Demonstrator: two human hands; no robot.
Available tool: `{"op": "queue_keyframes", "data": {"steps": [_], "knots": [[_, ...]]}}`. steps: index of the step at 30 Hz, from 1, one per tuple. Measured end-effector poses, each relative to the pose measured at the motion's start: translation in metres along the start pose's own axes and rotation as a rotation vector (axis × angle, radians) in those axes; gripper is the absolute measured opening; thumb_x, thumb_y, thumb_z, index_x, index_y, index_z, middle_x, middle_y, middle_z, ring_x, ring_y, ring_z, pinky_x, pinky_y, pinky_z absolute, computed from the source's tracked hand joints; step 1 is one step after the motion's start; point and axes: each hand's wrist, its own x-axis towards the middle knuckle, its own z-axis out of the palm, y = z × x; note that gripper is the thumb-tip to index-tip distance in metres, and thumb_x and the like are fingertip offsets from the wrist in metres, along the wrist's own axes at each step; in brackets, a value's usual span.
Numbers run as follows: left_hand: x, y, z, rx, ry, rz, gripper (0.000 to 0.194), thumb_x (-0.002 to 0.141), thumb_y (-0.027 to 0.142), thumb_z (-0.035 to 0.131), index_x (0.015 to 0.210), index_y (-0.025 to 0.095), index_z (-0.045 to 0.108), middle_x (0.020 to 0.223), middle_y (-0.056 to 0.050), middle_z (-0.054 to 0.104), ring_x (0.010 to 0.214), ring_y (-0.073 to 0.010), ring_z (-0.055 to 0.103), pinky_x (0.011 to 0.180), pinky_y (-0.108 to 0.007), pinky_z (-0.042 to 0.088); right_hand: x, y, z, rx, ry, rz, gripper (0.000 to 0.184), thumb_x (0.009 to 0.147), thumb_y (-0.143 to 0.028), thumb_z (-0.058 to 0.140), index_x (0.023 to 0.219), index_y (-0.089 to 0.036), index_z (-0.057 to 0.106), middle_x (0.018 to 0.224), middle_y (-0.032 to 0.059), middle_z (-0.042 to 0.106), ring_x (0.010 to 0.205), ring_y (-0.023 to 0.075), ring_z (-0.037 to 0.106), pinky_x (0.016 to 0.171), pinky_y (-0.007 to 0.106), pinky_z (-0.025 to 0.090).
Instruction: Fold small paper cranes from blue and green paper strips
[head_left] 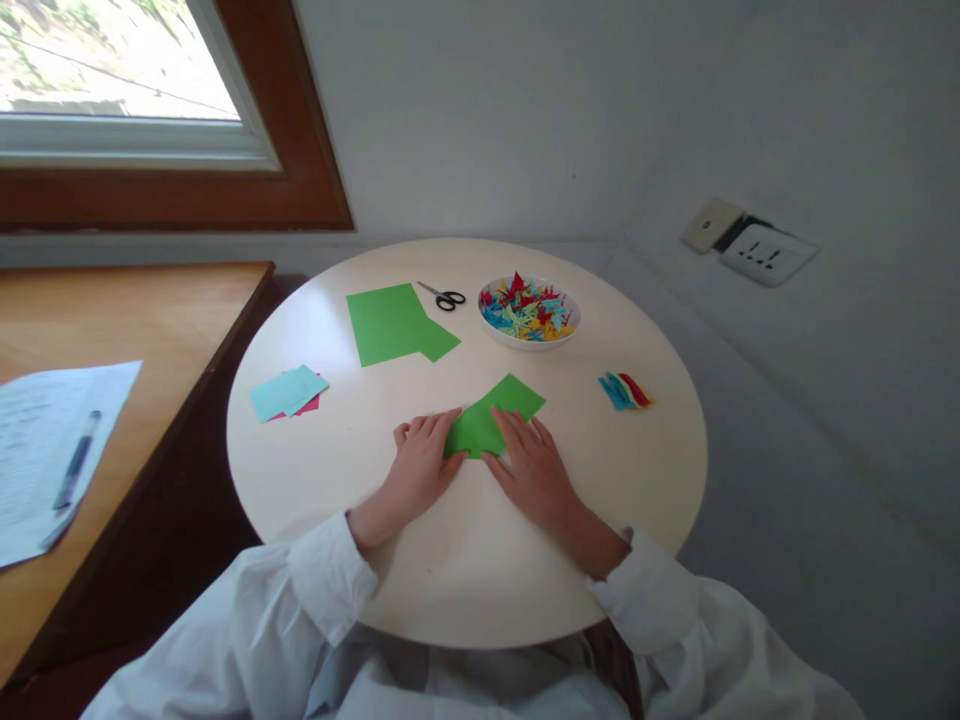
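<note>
A green sheet of paper [480, 422] lies on the white round table [450, 590] in front of me, its far right corner pointing away. My left hand [421, 465] holds the paper's left end, fingers along the side and thumb at the near edge. At the paper's right part, my right hand [536, 475] presses its fingers on top, with the thumb at the near edge. Whether the sheet is folded under my fingers I cannot tell. Farther back are a larger green sheet [386, 325] with a smaller green piece [439, 340] against it, and black-handled scissors [448, 299].
A white bowl [525, 343] holds many small colourful folded paper pieces. Coloured folded strips [625, 391] lie at the right, light blue and red paper squares [289, 393] at the left. A wooden desk [172, 320] with papers and a pen [78, 460] stands left; walls border the table.
</note>
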Motion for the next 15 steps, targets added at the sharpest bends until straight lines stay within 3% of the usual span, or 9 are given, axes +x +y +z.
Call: {"op": "queue_keyframes", "data": {"steps": [8, 15], "knots": [[0.004, -0.003, 0.000, -0.225, 0.042, -0.022, 0.049, 0.076, 0.016, 0.058, 0.122, 0.021, 0.044, 0.113, -0.009, 0.061, 0.100, -0.0253, 0.056, 0.087, -0.045, 0.037, 0.000, -0.001, -0.004, 0.045, 0.030, -0.027, 0.050, 0.085, -0.026, 0.048, 0.132, -0.011, 0.039, 0.123, 0.0179, 0.057, 0.115, 0.0279, 0.051, 0.101, 0.048, 0.033], [0.013, -0.001, -0.002, -0.651, 0.029, -0.135, 0.046, 0.071, 0.011, 0.054, 0.117, 0.017, 0.050, 0.077, -0.002, 0.060, 0.068, -0.0150, 0.059, 0.060, -0.027, 0.046, 0.000, 0.001, -0.005, 0.177, 0.083, 0.009, 0.054, 0.083, -0.024, 0.052, 0.133, -0.015, 0.035, 0.127, 0.0175, 0.053, 0.120, 0.0269, 0.047, 0.101, 0.049, 0.034]]}}
